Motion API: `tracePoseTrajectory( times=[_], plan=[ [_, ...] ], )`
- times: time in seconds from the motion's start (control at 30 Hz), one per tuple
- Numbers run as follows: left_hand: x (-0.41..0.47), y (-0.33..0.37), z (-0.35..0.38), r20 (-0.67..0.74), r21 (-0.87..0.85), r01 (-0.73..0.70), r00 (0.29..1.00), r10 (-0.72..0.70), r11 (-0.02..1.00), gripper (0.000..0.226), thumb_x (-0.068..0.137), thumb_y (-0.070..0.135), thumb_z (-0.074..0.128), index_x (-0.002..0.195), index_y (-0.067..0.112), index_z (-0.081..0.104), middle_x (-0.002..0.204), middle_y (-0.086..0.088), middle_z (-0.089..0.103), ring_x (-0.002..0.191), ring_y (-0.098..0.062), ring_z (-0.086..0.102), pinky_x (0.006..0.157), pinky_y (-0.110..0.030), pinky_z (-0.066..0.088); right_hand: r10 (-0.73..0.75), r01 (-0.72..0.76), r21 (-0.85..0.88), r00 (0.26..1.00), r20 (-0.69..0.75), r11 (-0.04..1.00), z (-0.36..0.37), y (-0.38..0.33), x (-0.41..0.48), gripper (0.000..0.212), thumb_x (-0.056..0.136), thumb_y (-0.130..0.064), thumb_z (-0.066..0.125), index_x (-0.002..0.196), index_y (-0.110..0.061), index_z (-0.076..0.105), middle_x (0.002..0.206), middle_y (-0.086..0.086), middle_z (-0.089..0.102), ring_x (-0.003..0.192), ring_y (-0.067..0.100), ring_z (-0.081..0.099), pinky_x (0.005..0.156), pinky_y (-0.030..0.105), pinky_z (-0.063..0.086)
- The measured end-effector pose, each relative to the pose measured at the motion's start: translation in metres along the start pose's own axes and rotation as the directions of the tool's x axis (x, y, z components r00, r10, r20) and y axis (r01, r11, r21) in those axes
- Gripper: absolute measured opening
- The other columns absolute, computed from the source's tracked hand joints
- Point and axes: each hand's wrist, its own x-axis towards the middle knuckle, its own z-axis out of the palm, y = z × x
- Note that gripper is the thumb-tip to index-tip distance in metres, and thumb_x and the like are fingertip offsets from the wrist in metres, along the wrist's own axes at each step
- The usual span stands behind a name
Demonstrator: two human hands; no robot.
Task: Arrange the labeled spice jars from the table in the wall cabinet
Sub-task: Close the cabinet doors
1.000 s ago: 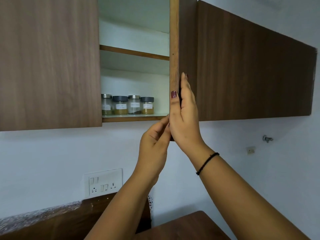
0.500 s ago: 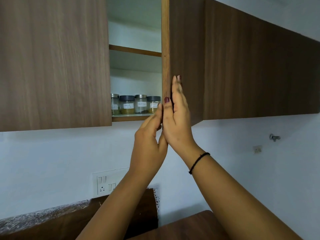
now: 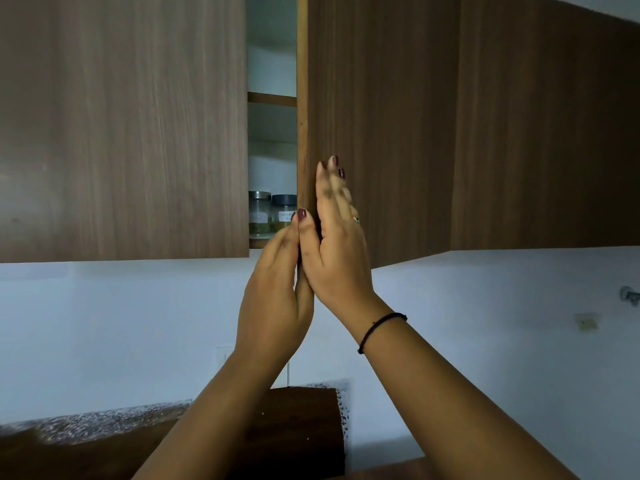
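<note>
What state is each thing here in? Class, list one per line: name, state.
Right cabinet door: ajar, narrow gap.
Left cabinet door: shut.
Silver-lidded jar: upright, lidded, bottom shelf.
Dark-lidded jar: upright, lidded.
Right hand: flat, pressing the ajar door.
Left hand: fingers straight, at door's edge.

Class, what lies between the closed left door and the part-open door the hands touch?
Head view: a narrow strip of open cabinet, with a steel-lidded jar and a dark-lidded jar on the bottom shelf and an upper shelf above.

The right hand (image 3: 337, 244) lies flat on the cabinet door (image 3: 381, 116) near its edge — the left hand (image 3: 277, 282) pressed alongside — and two labeled spice jars (image 3: 259, 216) show in the gap.
</note>
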Motion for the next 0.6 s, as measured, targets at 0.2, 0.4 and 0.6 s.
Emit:
tracePoseTrajectory(
  times=[0.2,0.4,0.6],
  plan=[
    [0.001,-0.012,0.008,-0.027,0.151,0.007,1.000,-0.003,0.988,0.058,0.099,0.026,0.050,0.153,0.015,0.033,0.150,-0.002,0.047,0.133,-0.010,0.042,0.103,-0.011,0.028,-0.085,0.085,-0.007,0.995,0.057,0.996,0.011,0.017,0.000,0.054,0.105,-0.029,0.034,0.156,-0.016,0.020,0.165,0.000,0.014,0.152,0.012,0.009,0.122,0.041,0.021],
    [0.008,-0.037,0.011,-0.008,0.319,0.007,1.000,-0.005,0.948,0.062,0.100,0.026,0.051,0.156,0.017,0.026,0.163,-0.008,0.023,0.152,-0.024,0.019,0.119,-0.042,0.024,-0.086,0.090,-0.025,0.988,0.128,0.996,0.031,0.028,-0.003,0.058,0.105,-0.028,0.036,0.157,-0.018,0.014,0.165,-0.004,0.004,0.152,0.010,0.000,0.124,0.042,0.017],
    [0.017,-0.072,0.017,0.026,0.417,-0.003,1.000,-0.009,0.909,0.060,0.102,0.037,0.031,0.157,0.018,0.020,0.166,-0.009,0.009,0.154,-0.026,-0.006,0.122,-0.056,0.006,-0.118,0.133,-0.061,0.972,0.201,0.989,0.055,0.039,-0.015,0.056,0.104,-0.025,0.032,0.157,-0.016,0.015,0.165,-0.003,0.004,0.152,0.010,-0.003,0.124,0.040,0.016]
  ],
)
